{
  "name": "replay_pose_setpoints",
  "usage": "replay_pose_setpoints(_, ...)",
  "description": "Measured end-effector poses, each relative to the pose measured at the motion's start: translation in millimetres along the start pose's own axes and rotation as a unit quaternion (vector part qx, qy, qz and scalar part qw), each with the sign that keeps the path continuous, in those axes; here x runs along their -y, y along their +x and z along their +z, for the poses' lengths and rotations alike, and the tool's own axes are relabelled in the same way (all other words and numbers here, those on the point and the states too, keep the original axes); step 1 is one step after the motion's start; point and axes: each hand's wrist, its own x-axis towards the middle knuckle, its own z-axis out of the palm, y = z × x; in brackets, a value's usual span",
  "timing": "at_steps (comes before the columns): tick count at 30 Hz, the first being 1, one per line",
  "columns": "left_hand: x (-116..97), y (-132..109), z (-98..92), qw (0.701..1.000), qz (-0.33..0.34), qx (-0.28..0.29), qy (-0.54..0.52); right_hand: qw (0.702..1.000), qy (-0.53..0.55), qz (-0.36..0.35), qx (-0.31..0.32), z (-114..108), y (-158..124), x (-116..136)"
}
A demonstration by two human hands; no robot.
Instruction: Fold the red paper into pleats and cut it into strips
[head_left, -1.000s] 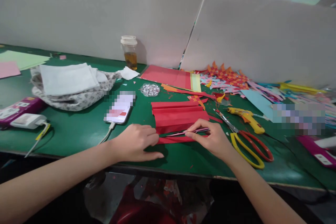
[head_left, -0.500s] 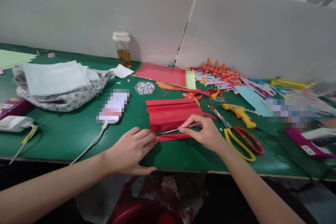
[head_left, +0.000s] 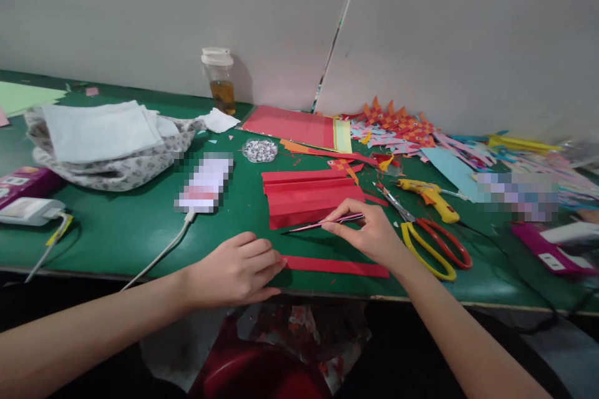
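A narrow red paper strip (head_left: 334,266) lies along the table's front, its left end pinched by the fingers of my left hand (head_left: 246,269). My right hand (head_left: 360,227) is closed around a slim pink tool (head_left: 322,223) with a dark pointed tip; whether it is a craft knife I cannot tell. The tip points left, just below the near edge of a creased red paper sheet (head_left: 313,199). A gap of green table separates the sheet from the strip. Scissors (head_left: 414,230) with one yellow and one red handle lie right of my right hand.
A yellow glue gun (head_left: 429,196) with a black cord lies beyond the scissors. Woven orange-red paper fish (head_left: 393,118) are piled near the partition. Left are a charging phone (head_left: 206,184) and a patterned cloth (head_left: 121,177). A lidded cup (head_left: 221,84) stands behind.
The red strip has come away from the sheet and swung toward the table's front edge, held in my left fingers. My right hand still holds the pink tool, now clear of the strip.
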Motion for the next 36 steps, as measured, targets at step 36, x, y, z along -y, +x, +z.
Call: replay_pose_setpoints(36,106.3,35.8,-3.7,0.781,-0.512,0.001,-0.357,0.900,0.200,0.167,-0.350,-51.0,-48.8,-34.8)
